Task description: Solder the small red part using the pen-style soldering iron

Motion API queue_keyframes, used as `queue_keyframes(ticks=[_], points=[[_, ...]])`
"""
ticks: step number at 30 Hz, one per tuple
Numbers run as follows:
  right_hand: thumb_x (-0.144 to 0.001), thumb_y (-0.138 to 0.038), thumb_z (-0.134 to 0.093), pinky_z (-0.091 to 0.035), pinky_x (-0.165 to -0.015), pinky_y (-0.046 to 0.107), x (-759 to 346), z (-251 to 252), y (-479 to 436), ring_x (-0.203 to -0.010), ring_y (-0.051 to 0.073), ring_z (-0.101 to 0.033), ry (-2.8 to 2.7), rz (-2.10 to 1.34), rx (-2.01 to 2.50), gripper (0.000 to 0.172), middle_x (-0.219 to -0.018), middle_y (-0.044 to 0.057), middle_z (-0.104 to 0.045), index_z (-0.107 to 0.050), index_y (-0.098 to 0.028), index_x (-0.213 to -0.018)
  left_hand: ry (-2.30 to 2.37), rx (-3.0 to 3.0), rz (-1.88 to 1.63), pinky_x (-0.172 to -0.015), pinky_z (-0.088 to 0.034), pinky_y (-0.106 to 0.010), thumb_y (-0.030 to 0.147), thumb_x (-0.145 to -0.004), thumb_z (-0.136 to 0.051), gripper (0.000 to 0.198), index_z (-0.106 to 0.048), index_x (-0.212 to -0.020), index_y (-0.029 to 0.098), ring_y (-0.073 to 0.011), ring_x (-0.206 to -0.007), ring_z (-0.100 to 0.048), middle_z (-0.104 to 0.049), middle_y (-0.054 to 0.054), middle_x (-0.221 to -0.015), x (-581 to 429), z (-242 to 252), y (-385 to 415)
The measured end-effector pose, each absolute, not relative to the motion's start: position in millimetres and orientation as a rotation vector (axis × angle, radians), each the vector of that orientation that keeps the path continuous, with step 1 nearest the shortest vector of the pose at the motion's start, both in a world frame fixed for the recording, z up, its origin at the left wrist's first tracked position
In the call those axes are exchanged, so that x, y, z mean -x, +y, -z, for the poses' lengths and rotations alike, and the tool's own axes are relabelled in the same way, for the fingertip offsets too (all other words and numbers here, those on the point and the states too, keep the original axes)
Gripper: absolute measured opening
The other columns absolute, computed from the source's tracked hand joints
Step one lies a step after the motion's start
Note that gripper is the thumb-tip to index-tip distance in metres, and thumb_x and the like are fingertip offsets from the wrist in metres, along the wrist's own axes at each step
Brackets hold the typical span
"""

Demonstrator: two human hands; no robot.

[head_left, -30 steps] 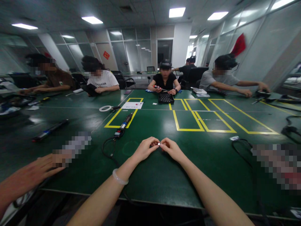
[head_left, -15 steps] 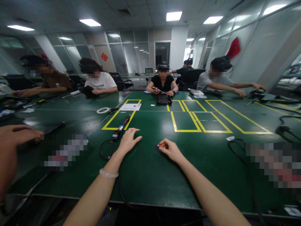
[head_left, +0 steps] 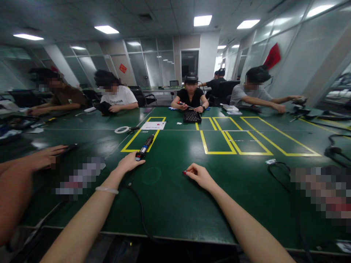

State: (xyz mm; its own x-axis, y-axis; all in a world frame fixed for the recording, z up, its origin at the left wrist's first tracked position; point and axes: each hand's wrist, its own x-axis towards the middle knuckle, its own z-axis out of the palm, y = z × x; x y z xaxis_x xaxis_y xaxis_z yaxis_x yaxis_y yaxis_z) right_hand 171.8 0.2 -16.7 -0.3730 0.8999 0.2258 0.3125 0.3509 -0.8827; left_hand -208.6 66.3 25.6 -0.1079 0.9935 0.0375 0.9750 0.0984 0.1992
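Observation:
My left hand (head_left: 128,164) is at the near end of a dark pen-style electric screwdriver (head_left: 144,148) with blue and red parts. Its thumb stretches out in front of the driver's end and looks apart from the fingers, which are partly hidden behind the tool. The driver lies slanted over a yellow-taped outline, its tip pointing away from me. Lower right of it, my right hand (head_left: 200,176) pinches a small red piece (head_left: 184,172) between thumb and fingertips, close over the green table (head_left: 170,204). What kind of piece it is, I cannot make out.
A black cable (head_left: 141,208) runs over the table's front edge. Behind the driver lie a white paper (head_left: 153,125) and a white coil (head_left: 122,129). A co-worker opposite works over a black tray (head_left: 192,117). Another person's hand (head_left: 45,157) reaches in at left.
My left hand has moved left and towards me, from beside the screwdriver to its near end. My right hand stays almost still with the red piece. The co-worker's hand at left has moved right.

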Motion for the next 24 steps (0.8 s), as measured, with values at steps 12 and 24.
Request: queue_keyframes(ticks=[12,24], points=[[-0.08,-0.029,-0.06,-0.038,-0.056,0.021,-168,20,1,-0.06,0.01,-0.05,-1.853,-1.031,1.02,0.016,-0.072,-0.001,-0.059,-0.059,-0.016,-0.089,2.322,-2.034,-0.198,-0.072,-0.046,-0.037,0.064,-0.076,-0.043,0.062,-0.048,-0.122,0.023,-0.0321,-0.096,-0.062,-0.064,-0.012,-0.113,159,-21,30],[-0.08,-0.029,-0.06,-0.038,-0.056,0.021,-165,16,-3,-0.06,0.01,-0.05,-1.885,-1.033,1.019,0.015,-0.072,-0.001,-0.059,-0.058,-0.016,-0.088,1.99,-2.239,-0.336,-0.068,-0.041,-0.034,0.059,-0.073,-0.054,0.055,-0.05,-0.114,0.022,-0.0291,-0.086,-0.064,-0.065,-0.012,-0.1,59,-16,-10]])
